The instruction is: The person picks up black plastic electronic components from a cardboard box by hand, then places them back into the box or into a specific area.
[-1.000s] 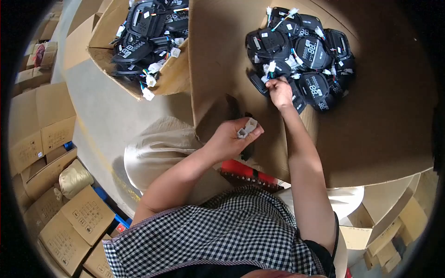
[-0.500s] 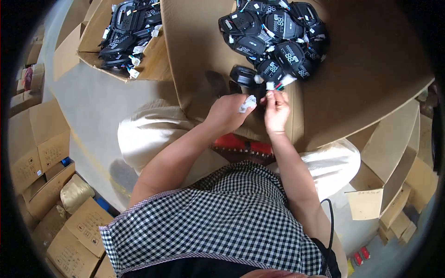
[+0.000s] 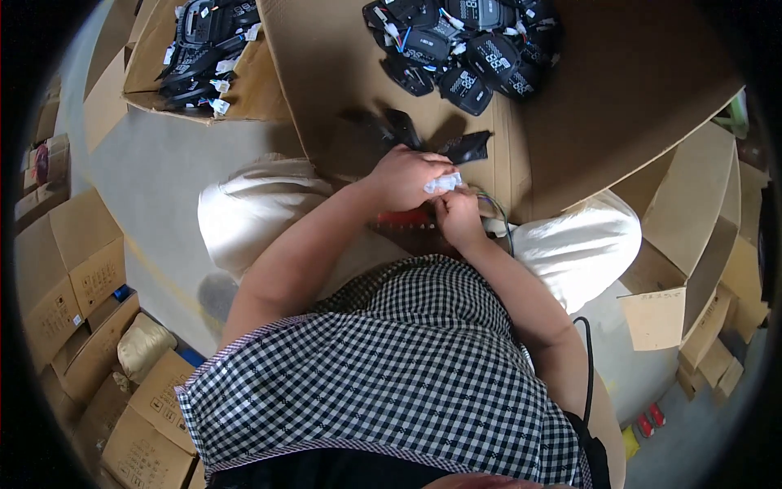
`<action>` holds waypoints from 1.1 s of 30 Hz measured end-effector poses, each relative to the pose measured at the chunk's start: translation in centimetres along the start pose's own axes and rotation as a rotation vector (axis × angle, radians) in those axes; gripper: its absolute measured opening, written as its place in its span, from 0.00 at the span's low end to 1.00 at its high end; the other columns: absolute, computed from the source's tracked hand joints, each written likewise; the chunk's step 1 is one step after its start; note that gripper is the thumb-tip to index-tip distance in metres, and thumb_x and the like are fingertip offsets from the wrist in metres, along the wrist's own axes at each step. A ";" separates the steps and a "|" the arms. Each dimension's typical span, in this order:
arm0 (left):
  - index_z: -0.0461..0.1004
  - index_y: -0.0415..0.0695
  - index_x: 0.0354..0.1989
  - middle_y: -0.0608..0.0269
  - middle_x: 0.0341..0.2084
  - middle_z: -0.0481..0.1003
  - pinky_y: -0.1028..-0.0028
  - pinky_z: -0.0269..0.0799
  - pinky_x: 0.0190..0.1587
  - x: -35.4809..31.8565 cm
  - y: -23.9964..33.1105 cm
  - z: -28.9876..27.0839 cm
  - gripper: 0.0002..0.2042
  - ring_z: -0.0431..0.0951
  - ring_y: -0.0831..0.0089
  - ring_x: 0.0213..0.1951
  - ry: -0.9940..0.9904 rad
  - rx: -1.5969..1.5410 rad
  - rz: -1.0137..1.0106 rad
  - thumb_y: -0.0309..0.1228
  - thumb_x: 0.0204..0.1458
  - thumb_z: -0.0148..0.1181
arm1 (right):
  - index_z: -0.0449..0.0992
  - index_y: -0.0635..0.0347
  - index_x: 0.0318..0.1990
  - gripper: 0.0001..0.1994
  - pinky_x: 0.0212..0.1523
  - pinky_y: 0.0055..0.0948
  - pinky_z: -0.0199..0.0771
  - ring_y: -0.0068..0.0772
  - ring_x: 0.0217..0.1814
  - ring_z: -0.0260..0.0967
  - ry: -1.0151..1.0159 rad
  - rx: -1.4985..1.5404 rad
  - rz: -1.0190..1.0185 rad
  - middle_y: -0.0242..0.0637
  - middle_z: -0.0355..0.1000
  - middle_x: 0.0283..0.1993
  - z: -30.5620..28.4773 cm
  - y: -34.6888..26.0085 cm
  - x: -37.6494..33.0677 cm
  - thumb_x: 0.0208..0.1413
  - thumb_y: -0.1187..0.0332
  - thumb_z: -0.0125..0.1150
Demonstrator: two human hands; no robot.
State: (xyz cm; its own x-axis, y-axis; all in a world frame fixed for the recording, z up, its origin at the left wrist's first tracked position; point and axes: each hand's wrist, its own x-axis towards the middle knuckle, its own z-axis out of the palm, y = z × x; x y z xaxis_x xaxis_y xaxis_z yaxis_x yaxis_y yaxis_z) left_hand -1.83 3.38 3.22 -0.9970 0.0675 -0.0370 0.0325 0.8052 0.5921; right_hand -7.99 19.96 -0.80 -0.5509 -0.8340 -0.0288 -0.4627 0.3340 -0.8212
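My left hand (image 3: 407, 181) is closed round a small crumpled white piece (image 3: 443, 182), paper or cloth, showing between its fingers. Just beyond it a black display unit (image 3: 469, 147) sticks out tilted; whether the same hand grips it I cannot tell. My right hand (image 3: 459, 217) is closed, its fingertips bent at the lower edge of the white piece. What those fingers pinch is hidden. Thin coloured wires (image 3: 499, 209) loop past its right side toward my thigh. A pile of black display units with wires and white plugs (image 3: 464, 85) lies farther off in a large cardboard box (image 3: 603, 130).
To the left, a smaller open carton (image 3: 273, 102) holds more black display units (image 3: 204, 61). Brown cartons (image 3: 151, 432) are stacked at the lower left, beside a beige bag (image 3: 142, 342). An open carton (image 3: 676, 220) stands by my right knee.
My right hand has drawn back toward me and left, up against my left hand. The wires and white plug it held up now trail at its right side. The view has shifted slightly.
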 end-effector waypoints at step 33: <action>0.74 0.40 0.30 0.71 0.18 0.70 0.77 0.64 0.28 0.5 0.4 -1.7 0.13 0.67 0.82 0.23 0.026 -0.900 -0.502 0.39 0.56 0.56 | 0.74 0.56 0.30 0.06 0.24 0.39 0.71 0.43 0.24 0.72 0.025 -0.271 -0.041 0.39 0.73 0.25 -8.6 -4.6 -0.7 0.53 0.65 0.56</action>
State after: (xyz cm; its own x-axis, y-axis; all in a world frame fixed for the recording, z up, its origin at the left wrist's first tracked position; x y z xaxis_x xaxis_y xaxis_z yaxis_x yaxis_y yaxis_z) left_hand -2.39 2.74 4.77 -0.8830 -0.1765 -0.4348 -0.4413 -0.0027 0.8973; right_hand -11.47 22.82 7.92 -0.5432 -0.8394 0.0185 -0.6523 0.4081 -0.6387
